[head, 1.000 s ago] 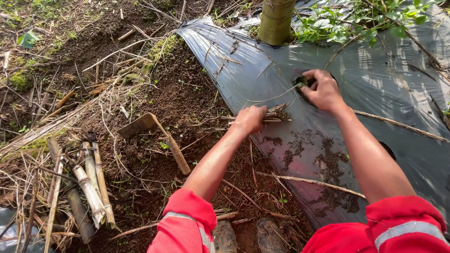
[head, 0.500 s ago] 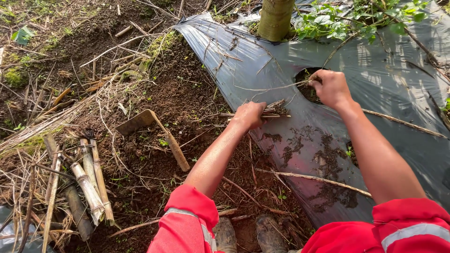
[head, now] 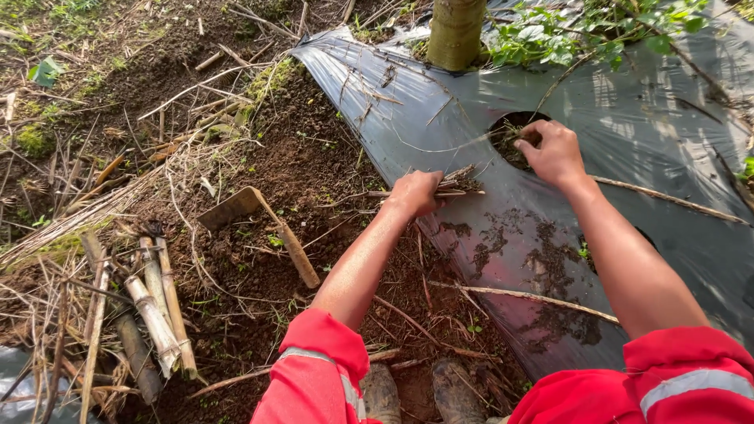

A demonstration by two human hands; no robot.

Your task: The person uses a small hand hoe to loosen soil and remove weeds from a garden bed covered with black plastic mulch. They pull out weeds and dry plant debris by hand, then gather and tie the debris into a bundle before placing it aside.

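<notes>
Two bare hands out over one black plastic mulch sheet (head: 644,212), both arms stretched forward. Left hand (head: 415,192) is fisted around one bundle of thin dry sticks (head: 459,182) at the sheet's near-left edge. Right hand (head: 554,151), fingers curled down, pinches plant material at one round planting hole (head: 506,137). One hoe (head: 263,228) lies left on the soil.

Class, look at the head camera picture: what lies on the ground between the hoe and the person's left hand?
Only bare dark soil with a few thin twigs lies between the hoe and the left hand, seen in the head view.
</notes>
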